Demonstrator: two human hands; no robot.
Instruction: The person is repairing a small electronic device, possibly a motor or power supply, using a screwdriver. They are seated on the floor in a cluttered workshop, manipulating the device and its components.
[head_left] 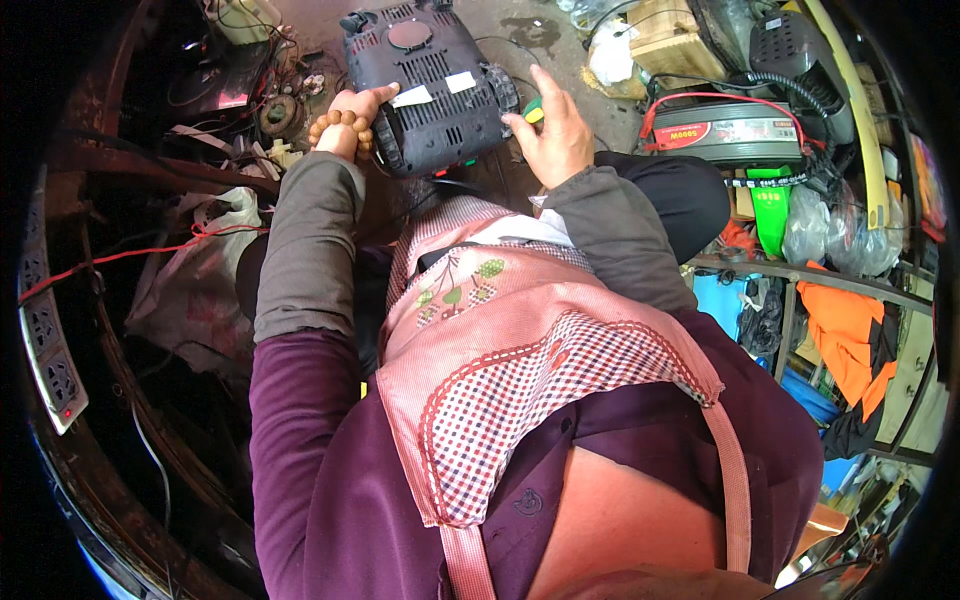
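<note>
At the far left rim, a white power strip is seen along a rusty curved metal frame, and a red wire is stretched across a crumpled pale plastic bag beside it. Further up, a clutter of wires and small parts is spread over the floor.

The left hand is laid against the left side of a black electrical appliance, which is turned with its vented underside upward and is rested above the person's lap, between the two hands. The fingers of this hand are curled onto the casing's edge, clamped on it, and a string of brown wooden beads is worn at the wrist. Two white labels are stuck to the casing.

The right hand is placed at the right edge of the appliance, its fingers closed around a small tool with a green and yellow handle, whose tip is hidden against the casing. A pink checked apron is worn over purple sleeves and grey cuffs.

To the right, a grey box-shaped device with a red label is set on the floor, with red and black cables run over it. A wooden block lies above it, and a yellow strip curves past. Lower right, an orange cloth is draped over a metal rack.
</note>
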